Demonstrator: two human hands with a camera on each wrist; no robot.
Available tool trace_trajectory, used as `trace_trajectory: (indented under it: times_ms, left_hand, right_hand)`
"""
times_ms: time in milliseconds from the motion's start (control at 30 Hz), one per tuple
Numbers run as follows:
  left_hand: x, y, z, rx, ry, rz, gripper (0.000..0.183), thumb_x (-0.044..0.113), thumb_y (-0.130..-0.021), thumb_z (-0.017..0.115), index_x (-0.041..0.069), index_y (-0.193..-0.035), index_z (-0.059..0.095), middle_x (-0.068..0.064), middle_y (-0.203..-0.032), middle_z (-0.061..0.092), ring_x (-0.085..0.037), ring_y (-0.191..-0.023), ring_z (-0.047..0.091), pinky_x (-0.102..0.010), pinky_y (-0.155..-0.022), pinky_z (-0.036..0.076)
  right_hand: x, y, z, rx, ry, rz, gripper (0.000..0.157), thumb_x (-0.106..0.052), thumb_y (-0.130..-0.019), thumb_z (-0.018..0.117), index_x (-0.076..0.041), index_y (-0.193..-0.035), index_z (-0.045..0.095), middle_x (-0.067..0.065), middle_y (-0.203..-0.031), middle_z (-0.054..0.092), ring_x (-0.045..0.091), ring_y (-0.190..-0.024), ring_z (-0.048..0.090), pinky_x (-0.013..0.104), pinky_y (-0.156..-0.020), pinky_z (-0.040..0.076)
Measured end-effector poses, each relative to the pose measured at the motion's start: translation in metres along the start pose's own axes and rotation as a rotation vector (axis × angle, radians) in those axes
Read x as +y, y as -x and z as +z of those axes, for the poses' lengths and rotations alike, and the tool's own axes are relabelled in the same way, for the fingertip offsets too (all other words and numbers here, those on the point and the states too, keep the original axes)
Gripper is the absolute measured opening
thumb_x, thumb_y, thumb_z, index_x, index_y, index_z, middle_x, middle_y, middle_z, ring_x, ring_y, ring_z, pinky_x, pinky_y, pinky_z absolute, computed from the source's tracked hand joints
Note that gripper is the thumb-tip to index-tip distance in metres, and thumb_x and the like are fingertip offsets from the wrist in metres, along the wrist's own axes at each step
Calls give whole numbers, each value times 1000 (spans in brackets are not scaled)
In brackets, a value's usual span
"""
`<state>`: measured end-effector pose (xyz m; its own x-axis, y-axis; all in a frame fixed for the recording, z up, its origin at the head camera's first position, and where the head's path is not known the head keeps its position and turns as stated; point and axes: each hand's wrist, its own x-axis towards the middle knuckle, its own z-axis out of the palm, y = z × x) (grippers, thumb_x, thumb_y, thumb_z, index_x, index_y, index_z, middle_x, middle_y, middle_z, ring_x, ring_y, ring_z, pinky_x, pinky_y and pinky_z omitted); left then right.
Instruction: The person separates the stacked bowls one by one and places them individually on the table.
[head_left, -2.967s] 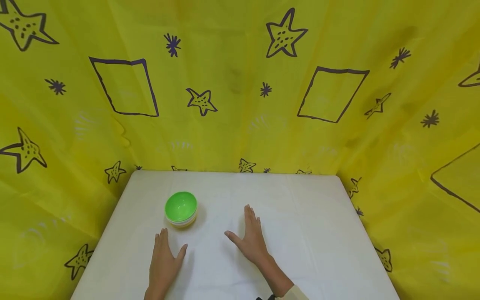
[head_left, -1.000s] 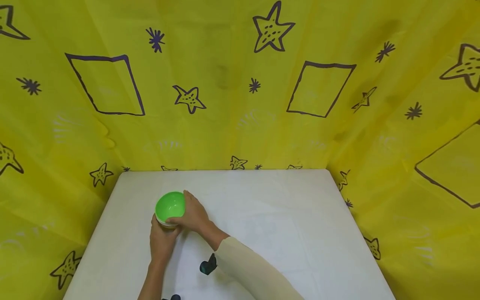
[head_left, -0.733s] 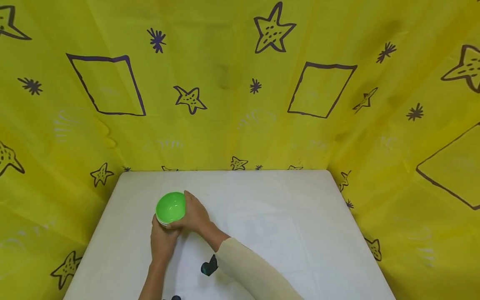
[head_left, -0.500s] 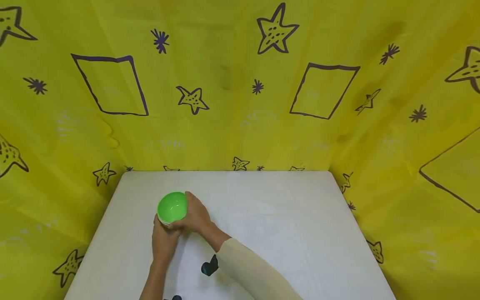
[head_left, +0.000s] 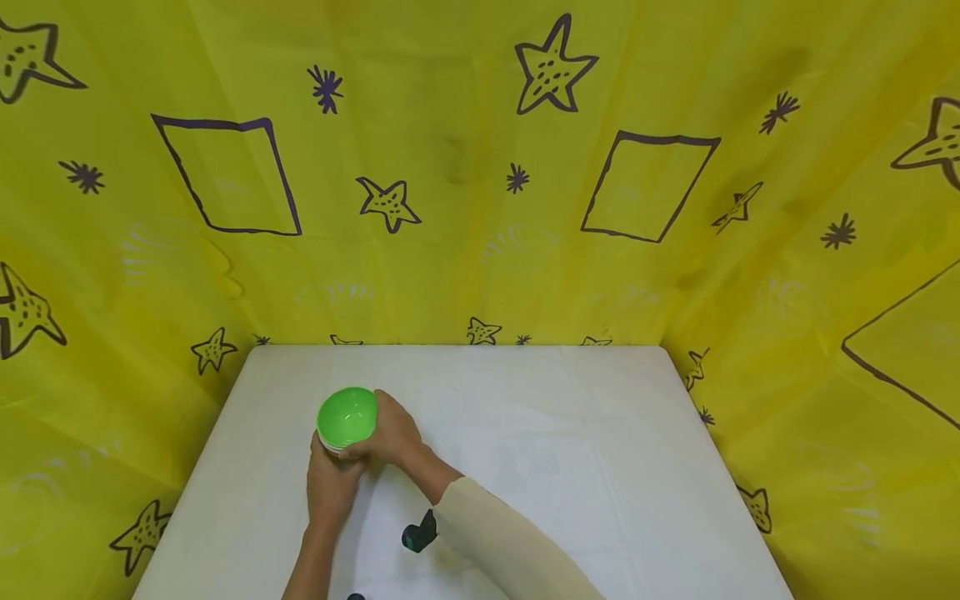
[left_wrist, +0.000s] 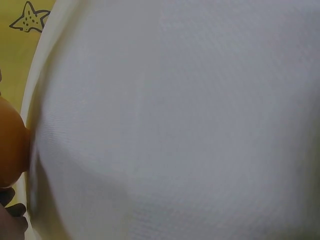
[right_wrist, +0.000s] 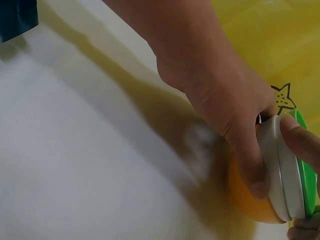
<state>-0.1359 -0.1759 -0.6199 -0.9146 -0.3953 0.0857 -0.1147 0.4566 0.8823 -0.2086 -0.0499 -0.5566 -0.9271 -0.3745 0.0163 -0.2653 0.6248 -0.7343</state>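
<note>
Both hands hold a stack of nested bowls at the left of the table. On top is a bright green bowl (head_left: 345,417), its inside showing. Below it come white rims (right_wrist: 287,180) and, lowest, an orange bowl (right_wrist: 242,195). My left hand (head_left: 332,485) grips the stack low on its near side; in the right wrist view its thumb presses the orange wall. My right hand (head_left: 393,433) holds the upper rims from the right, thumb across the near side. In the left wrist view the orange bowl (left_wrist: 10,145) shows only at the left edge.
A white cloth covers the table (head_left: 540,450). Yellow curtains (head_left: 450,267) with drawn starfish and frames enclose its back and sides. A dark wrist device (head_left: 418,533) hangs under the right sleeve (head_left: 510,533).
Three seconds ago both hands were apart, with open fingers, and the stack stood untouched. Both now grip it, the right having crossed leftward. Over the last second they hardly move.
</note>
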Motion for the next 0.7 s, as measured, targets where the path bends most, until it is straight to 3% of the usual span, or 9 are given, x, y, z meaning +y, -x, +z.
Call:
trace_trajectory:
  times_ms: [333,700]
  left_hand:
    - [-2,0,2,-7,2,-1,96,15,-86,83,-5,-160,26,-36,-151,45,-53,-142,41,-66,-115,35]
    - [-2,0,1,13,0,21,96,17,-85,86,-5,-158,29,-36,-150,47,-53,-140,43,-67,-114,36]
  right_hand:
    - [4,1,0,-11,-48,6,88,-42,-67,101,-9,-137,58,0,-119,69,11,-103,65,25,-85,54]
    - [4,1,-5,36,-92,-45,90,-38,-67,101,-13,-141,56,-3,-122,69,9,-106,66,24,-86,54]
